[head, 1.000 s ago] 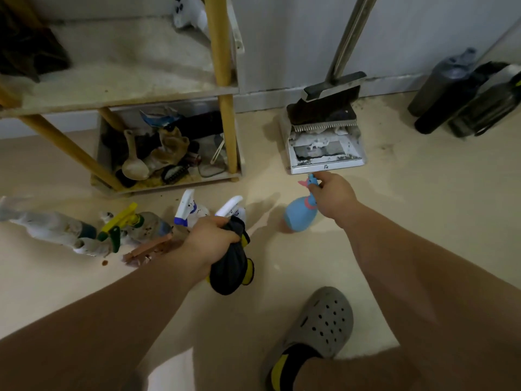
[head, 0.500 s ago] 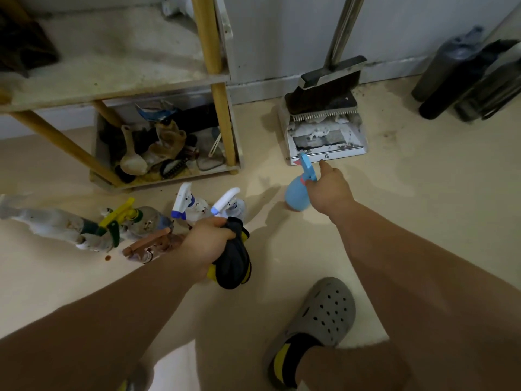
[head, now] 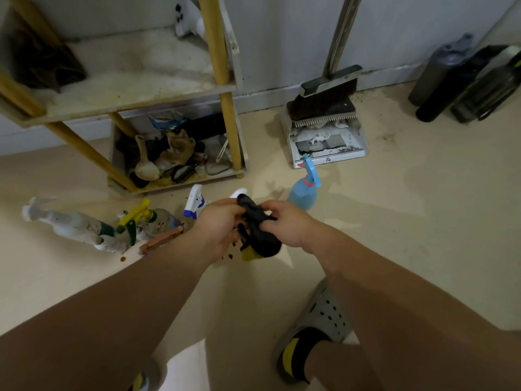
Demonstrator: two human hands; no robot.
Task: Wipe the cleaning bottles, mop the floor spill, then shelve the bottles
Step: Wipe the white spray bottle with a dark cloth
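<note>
Nearest to us, a foot in a grey clog (head: 324, 314) stands on the beige floor (head: 423, 221), well in front of the shelf (head: 135, 88). Further out, our forearms meet in front of the shelf's right post. Our left hand (head: 220, 224) and our right hand (head: 284, 224) both grasp one black cloth (head: 259, 235). The fingers of each are curled into the bunched fabric, one hand on either side. A yellow patch shows at the cloth's lower end. The cloth seems to hang clear of the floor, though from this angle we cannot be sure.

Just behind the hands, two white trigger heads (head: 194, 203) peek out, their bottles mostly hidden. A blue spray bottle (head: 303, 194) stands upright in front of the shelf's right corner, apart from both hands. In front of the shelf's left half, a clear bottle with a yellow and green trigger (head: 152, 218) lies on its side. Beside it lies a white bottle (head: 70, 221) speckled with brown. A brown trigger piece (head: 160, 241) lies close to our left wrist, and small brown spots (head: 123, 258) dot the floor nearby.

The shelf's bottom level holds a tray (head: 118, 153) with a pale scoop (head: 145, 167), a worn glove (head: 176, 150) and a black brush (head: 183, 174). The board above is stained and dusty.

To the right of the shelf, a white dustpan (head: 352, 152) sits by the wall with a broom (head: 327, 100) standing in it. Further right of the shelf, dark bottles (head: 439, 71) stand along the wall.
</note>
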